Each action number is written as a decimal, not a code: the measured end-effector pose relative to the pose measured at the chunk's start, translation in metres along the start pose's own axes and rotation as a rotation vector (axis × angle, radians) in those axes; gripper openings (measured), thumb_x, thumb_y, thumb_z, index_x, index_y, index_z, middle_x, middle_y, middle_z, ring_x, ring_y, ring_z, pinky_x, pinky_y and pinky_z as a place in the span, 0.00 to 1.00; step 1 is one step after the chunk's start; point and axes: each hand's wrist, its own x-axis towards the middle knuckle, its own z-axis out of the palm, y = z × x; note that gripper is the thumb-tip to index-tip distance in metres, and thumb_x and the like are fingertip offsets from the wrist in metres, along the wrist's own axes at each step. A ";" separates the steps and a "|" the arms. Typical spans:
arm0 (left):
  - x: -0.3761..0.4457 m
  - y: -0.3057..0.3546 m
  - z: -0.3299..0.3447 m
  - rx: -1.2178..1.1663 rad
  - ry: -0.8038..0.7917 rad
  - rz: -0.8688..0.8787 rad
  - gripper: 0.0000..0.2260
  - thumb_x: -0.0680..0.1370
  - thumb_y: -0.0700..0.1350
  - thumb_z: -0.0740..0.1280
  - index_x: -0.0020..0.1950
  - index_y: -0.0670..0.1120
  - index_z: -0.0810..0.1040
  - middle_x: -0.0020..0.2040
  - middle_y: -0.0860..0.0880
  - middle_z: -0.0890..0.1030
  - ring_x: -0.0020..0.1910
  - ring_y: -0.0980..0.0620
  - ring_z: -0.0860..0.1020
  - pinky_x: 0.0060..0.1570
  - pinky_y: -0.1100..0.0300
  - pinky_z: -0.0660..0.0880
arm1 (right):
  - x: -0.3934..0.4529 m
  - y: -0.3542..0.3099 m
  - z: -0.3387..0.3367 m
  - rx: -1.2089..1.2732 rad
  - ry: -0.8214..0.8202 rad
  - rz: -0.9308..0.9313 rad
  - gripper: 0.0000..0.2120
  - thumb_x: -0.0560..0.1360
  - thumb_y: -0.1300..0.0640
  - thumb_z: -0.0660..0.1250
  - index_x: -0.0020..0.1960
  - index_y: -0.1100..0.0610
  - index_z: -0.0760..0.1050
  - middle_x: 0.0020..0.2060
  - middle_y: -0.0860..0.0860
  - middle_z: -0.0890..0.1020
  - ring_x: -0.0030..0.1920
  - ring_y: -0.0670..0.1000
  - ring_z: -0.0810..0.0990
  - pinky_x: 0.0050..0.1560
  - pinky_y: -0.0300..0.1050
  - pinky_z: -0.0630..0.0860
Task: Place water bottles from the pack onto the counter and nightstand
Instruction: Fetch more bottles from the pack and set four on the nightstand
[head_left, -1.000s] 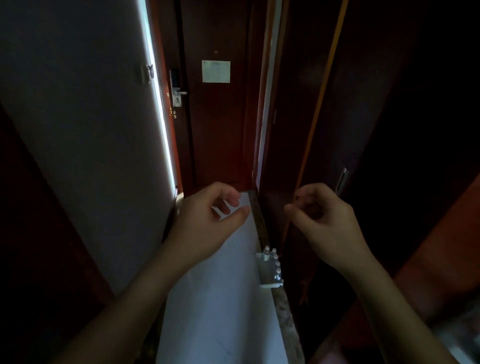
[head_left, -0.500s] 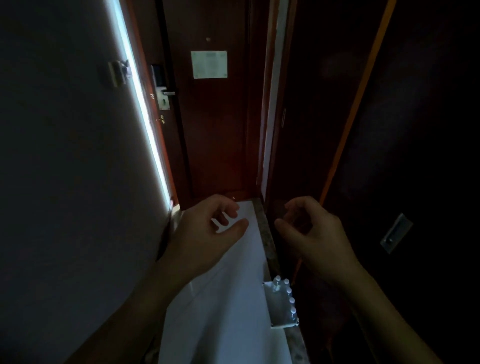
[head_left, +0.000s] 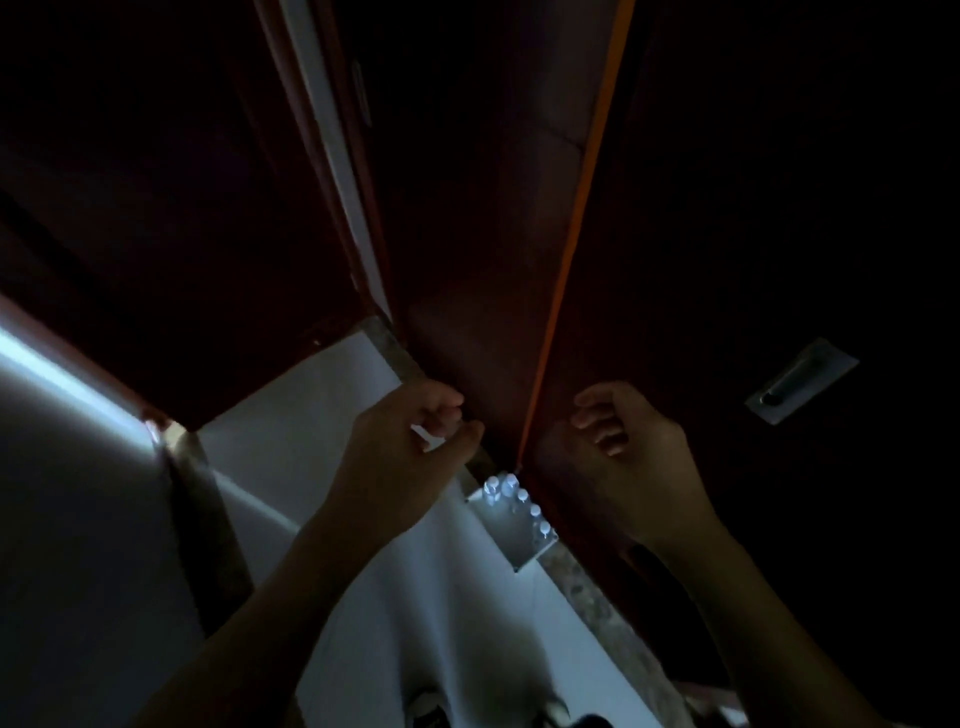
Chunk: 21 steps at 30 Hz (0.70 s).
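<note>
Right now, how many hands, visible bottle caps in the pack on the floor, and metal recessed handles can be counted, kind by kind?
Bare hands, loosely curled and holding nothing: 2, the left hand and the right hand
White bottle caps showing in the clear plastic-wrapped pack of water bottles: about 6; blur makes this approximate
Grey metal recessed handle on the dark wooden door: 1
Total: about 9
</note>
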 end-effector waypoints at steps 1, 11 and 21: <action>0.011 -0.011 0.012 -0.007 -0.036 -0.027 0.08 0.73 0.45 0.75 0.48 0.52 0.79 0.41 0.57 0.82 0.43 0.65 0.80 0.39 0.74 0.74 | 0.007 0.013 0.004 -0.009 0.015 0.032 0.10 0.67 0.48 0.70 0.47 0.48 0.77 0.38 0.44 0.83 0.40 0.39 0.82 0.40 0.31 0.75; 0.083 -0.167 0.159 0.041 -0.302 -0.260 0.09 0.68 0.57 0.71 0.46 0.60 0.77 0.43 0.60 0.82 0.44 0.63 0.80 0.41 0.65 0.77 | 0.079 0.205 0.075 0.004 0.065 0.321 0.10 0.70 0.52 0.76 0.44 0.45 0.75 0.37 0.42 0.83 0.38 0.40 0.82 0.37 0.32 0.77; 0.123 -0.428 0.332 0.062 -0.247 -0.434 0.14 0.67 0.57 0.75 0.49 0.58 0.77 0.43 0.59 0.81 0.41 0.64 0.79 0.40 0.66 0.75 | 0.099 0.450 0.209 -0.024 0.136 0.611 0.09 0.68 0.47 0.72 0.45 0.41 0.74 0.39 0.43 0.84 0.40 0.40 0.83 0.39 0.41 0.79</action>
